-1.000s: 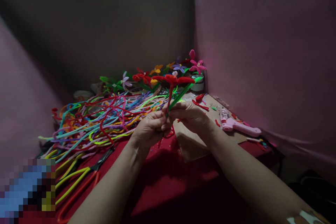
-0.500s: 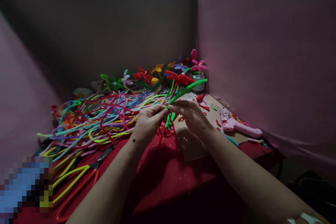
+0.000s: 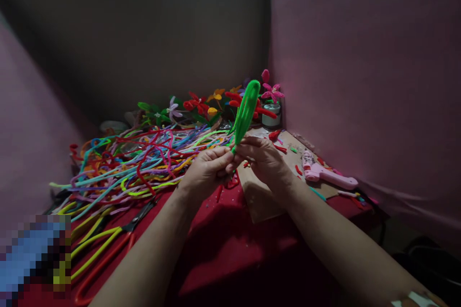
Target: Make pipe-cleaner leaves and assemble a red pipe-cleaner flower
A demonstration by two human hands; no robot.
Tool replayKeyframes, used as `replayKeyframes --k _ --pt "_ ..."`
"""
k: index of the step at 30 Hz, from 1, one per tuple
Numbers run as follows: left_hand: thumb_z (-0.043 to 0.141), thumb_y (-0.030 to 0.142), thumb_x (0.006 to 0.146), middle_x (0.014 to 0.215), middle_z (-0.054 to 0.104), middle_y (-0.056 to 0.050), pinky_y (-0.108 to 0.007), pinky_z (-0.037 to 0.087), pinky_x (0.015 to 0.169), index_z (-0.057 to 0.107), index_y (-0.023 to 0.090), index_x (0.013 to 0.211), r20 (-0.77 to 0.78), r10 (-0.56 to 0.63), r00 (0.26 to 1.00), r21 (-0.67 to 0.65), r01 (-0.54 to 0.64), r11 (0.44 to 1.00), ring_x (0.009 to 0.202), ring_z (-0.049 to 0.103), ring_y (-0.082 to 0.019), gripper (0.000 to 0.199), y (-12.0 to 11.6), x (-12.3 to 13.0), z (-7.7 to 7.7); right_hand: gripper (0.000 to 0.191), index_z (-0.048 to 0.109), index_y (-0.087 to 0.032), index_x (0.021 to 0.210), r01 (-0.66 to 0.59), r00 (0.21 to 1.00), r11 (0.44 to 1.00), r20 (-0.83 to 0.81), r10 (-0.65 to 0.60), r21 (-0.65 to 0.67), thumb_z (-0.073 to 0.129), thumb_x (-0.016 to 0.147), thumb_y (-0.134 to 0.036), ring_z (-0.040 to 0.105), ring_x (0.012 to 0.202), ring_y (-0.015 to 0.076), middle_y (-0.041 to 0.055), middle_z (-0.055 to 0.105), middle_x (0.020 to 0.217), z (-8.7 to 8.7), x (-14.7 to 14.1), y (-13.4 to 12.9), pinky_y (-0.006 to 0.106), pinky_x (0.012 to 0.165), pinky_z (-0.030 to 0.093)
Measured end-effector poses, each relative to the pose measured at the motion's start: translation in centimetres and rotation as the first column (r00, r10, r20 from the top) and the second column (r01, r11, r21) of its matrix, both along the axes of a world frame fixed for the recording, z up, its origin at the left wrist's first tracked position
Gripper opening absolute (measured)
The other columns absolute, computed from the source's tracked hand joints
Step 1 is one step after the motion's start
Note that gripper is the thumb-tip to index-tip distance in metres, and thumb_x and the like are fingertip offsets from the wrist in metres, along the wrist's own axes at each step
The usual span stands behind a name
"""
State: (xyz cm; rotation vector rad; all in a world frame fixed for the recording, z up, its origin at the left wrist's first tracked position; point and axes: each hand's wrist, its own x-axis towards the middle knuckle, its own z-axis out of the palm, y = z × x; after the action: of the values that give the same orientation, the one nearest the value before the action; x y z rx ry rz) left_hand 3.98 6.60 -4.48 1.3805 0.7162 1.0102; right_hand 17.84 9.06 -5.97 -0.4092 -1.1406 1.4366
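Note:
A red pipe cleaner flower [image 3: 266, 112] with a green pipe cleaner leaf [image 3: 247, 111] is held up over the table. The leaf stands nearly upright, its broad looped face toward me, and covers much of the red petals behind it. My left hand [image 3: 211, 165] is closed, thumb and fingers pinching the stem at the leaf's base. Just right of it, my right hand [image 3: 264, 158] is closed too, its fingertips pinched on the leaf's lower end. The stem below is mostly hidden by my fingers.
Many colored pipe cleaners [image 3: 122, 163] lie heaped at left, with scissors [image 3: 134, 220] in front. Finished flowers [image 3: 196, 103] and a jar [image 3: 271, 119] stand at the back. A pink glue gun [image 3: 331, 176] and red scraps lie on cardboard [image 3: 264, 201] at right.
The green leaf has turned from slanting right, edge-on, to nearly upright with its face toward me. The red flower has shifted right behind it. Both hands still pinch at the leaf's base.

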Motion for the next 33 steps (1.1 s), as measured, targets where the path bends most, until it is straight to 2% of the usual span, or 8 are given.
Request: replayKeyframes --k 4,6,12,19,24,27,29,33 --pt "0.057 0.027 0.073 0.057 0.051 0.001 -0.021 0.033 0.054 0.060 0.015 0.065 -0.247 0.471 0.847 0.456 -0.328 0.827 0.054 0.042 -0.008 0.015 0.0 0.4 0.0 0.013 0.064 -0.019 0.064 0.190 0.982 0.982 -0.007 -0.190 0.001 0.071 0.054 -0.020 0.052 0.064 0.0095 -0.0043 0.058 0.068 -0.5 -0.5 0.3 0.025 0.066 0.041" --pt "0.056 0.027 0.073 0.054 0.049 0.002 -0.021 0.032 0.053 0.059 0.015 0.062 -0.238 0.547 0.803 0.491 -0.387 0.781 0.053 0.041 -0.009 0.016 0.1 0.4 -0.1 0.012 0.064 -0.018 0.062 0.233 0.971 0.972 0.053 -0.233 0.008 0.072 0.054 -0.022 0.052 0.064 0.0100 -0.0037 0.057 0.066 -0.5 -0.6 0.2 0.025 0.066 0.041" --pt "0.059 0.029 0.072 0.048 0.040 0.005 -0.016 0.021 0.040 0.052 0.013 0.062 0.050 0.229 0.972 0.005 -0.230 0.973 0.040 0.029 -0.003 0.020 0.5 -0.1 -0.2 0.013 0.067 -0.017 0.071 0.075 0.980 0.995 0.178 -0.087 0.072 0.063 0.068 -0.029 0.052 0.068 0.0120 -0.0003 0.059 0.065 -0.2 -0.3 0.0 0.028 0.069 0.040" --pt "0.061 0.027 0.071 0.047 0.029 0.007 -0.015 0.018 0.037 0.051 0.013 0.067 0.274 -0.101 0.956 -0.244 0.171 0.955 0.039 0.020 -0.003 0.018 0.2 -0.2 -0.2 0.008 0.066 -0.018 0.070 -0.077 0.987 0.995 0.147 0.067 0.065 0.065 0.064 -0.023 0.053 0.071 0.0125 -0.0004 0.060 0.068 -0.2 0.1 0.3 0.028 0.072 0.040" --pt "0.055 0.032 0.075 0.053 0.041 0.003 -0.018 0.027 0.045 0.056 0.013 0.068 -0.121 0.186 0.975 0.128 -0.170 0.977 0.046 0.033 -0.006 0.020 0.0 0.2 0.0 0.006 0.064 -0.019 0.066 0.134 0.988 0.988 0.070 -0.139 0.073 0.067 0.062 -0.021 0.052 0.073 0.0117 -0.0021 0.058 0.071 -0.2 -0.3 0.2 0.027 0.076 0.039" --pt "0.056 0.026 0.073 0.058 0.048 0.002 -0.021 0.031 0.054 0.059 0.015 0.067 -0.267 0.535 0.802 0.508 -0.355 0.785 0.055 0.040 -0.009 0.013 0.0 0.5 -0.2 0.005 0.064 -0.019 0.065 0.240 0.964 0.966 0.097 -0.249 0.098 0.066 0.062 -0.021 0.052 0.074 0.0118 -0.0025 0.057 0.071 -0.1 -0.7 0.0 0.027 0.076 0.039" --pt "0.055 0.025 0.074 0.055 0.046 0.002 -0.022 0.030 0.053 0.058 0.015 0.064 -0.270 0.589 0.762 0.537 -0.389 0.748 0.054 0.039 -0.009 0.015 0.0 0.5 -0.3 0.005 0.064 -0.018 0.061 0.264 0.948 0.955 0.149 -0.283 0.134 0.065 0.063 -0.022 0.053 0.076 0.0127 -0.0019 0.058 0.070 0.0 -0.9 -0.1 0.027 0.076 0.040" --pt "0.055 0.029 0.075 0.050 0.042 0.003 -0.020 0.026 0.047 0.050 0.013 0.055 -0.190 0.329 0.925 0.271 -0.272 0.923 0.047 0.034 -0.006 0.026 0.6 -0.2 0.0 0.006 0.068 -0.020 0.066 0.184 0.971 0.978 0.138 -0.196 0.098 0.067 0.063 -0.025 0.054 0.076 0.0138 -0.0008 0.062 0.072 -0.2 -0.9 -0.1 0.029 0.075 0.040"
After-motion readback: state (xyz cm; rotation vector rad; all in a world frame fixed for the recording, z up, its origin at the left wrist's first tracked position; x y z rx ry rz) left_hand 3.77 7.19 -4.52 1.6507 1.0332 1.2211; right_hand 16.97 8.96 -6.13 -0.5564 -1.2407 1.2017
